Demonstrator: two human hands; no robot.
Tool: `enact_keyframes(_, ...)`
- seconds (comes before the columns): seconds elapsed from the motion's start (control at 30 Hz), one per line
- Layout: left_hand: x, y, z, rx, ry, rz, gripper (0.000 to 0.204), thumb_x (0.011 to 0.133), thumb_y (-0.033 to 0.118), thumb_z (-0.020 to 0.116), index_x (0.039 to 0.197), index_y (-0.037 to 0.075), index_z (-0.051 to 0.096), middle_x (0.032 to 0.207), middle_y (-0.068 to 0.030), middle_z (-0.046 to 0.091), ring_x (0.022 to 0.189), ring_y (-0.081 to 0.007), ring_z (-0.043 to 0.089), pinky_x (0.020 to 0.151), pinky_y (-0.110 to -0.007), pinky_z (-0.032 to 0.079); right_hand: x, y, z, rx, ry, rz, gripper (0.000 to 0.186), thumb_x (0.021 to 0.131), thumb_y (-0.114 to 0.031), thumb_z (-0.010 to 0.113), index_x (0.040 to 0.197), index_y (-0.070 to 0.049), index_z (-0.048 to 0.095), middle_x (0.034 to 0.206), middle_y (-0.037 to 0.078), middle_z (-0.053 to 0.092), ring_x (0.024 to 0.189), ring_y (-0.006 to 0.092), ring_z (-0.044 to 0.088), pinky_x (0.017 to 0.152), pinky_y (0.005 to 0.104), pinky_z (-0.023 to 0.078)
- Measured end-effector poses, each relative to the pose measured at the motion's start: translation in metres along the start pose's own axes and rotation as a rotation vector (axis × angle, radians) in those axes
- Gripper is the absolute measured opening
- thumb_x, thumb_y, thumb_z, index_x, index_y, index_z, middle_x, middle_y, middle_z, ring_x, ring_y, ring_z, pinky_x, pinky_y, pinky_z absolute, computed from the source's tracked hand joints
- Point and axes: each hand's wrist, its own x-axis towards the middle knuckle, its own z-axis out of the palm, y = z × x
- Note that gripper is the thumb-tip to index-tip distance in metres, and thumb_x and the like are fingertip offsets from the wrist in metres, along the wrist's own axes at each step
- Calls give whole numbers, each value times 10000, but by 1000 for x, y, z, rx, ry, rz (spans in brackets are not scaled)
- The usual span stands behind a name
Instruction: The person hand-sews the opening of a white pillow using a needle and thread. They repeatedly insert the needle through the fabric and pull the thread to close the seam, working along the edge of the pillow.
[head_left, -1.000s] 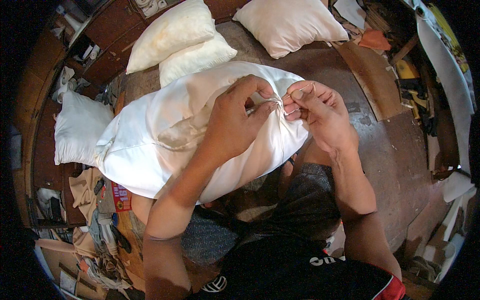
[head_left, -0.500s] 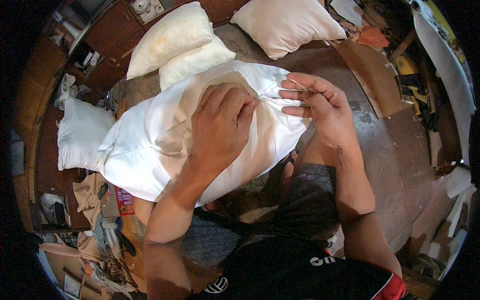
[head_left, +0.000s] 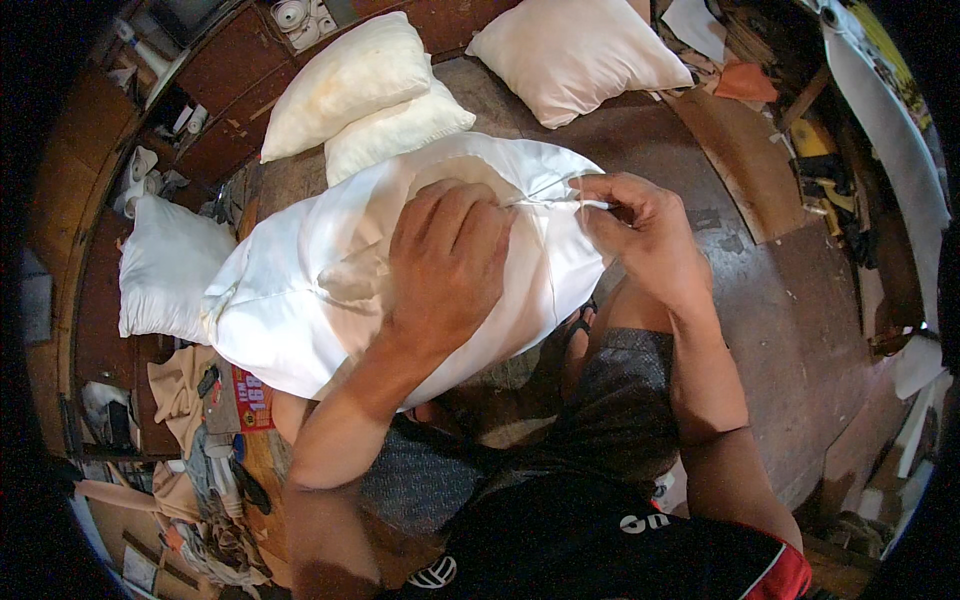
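A large, plump white pillow point(head_left: 275, 290) with a shiny cover lies slantwise across my lap. On its upper side, the fabric is drawn into a puckered seam point(head_left: 545, 198) between my two hands. My left hand point(head_left: 450, 260) rests over the pillow with curled fingers, its thumb and fingertip pinching the cloth at the seam's left end. At the seam's right end, my right hand point(head_left: 655, 235) closes thumb and forefinger on a narrow white fold of the cover. Whether a needle or thread is between those fingers is too small to make out.
Two cream pillows point(head_left: 345, 85) lie stacked beyond my lap, and a pinkish-white pillow point(head_left: 580, 55) lies farther right. Another white pillow point(head_left: 170, 265) leans at the left by the wooden cabinets. Cloth scraps point(head_left: 215, 490) heap at lower left; brown board point(head_left: 740, 160) lies right.
My right hand's fingers have gone from spread to pinched together at the seam. The left hand has shifted slightly downward, still gripping the cloth.
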Motion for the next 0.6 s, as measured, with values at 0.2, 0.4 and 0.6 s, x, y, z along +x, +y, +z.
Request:
enact_keyframes(0.2, -21, -14, -72, 158, -39, -48, 245, 714, -49, 718, 926, 52, 648, 1005, -132, 649, 995, -355, 624, 900, -445, 501, 5, -5, -8, -325, 238, -123, 191, 874, -12, 635, 1040, -4, 730, 904, 123, 659, 794, 199, 638, 726, 301, 497)
enact_keyframes(0.4, -86, -82, -195, 212, 251, -479, 64, 990, 24, 584, 1036, -17, 603, 1126, -130, 651, 1031, -217, 629, 940, -334, 492, 3, 4, -16, -235, 302, -86, 197, 874, -9, 616, 1035, -15, 730, 918, 141, 671, 813, 244, 660, 746, 337, 511)
enact_keyframes(0.6, -201, -173, -383, 569, 460, -718, 236, 1066, 211, 545, 1148, -8, 581, 1080, -117, 665, 975, -190, 640, 843, -343, 546, 4, 0, -13, -248, 332, -106, 193, 875, -26, 621, 1032, -26, 733, 936, 156, 685, 853, 301, 682, 776, 360, 522)
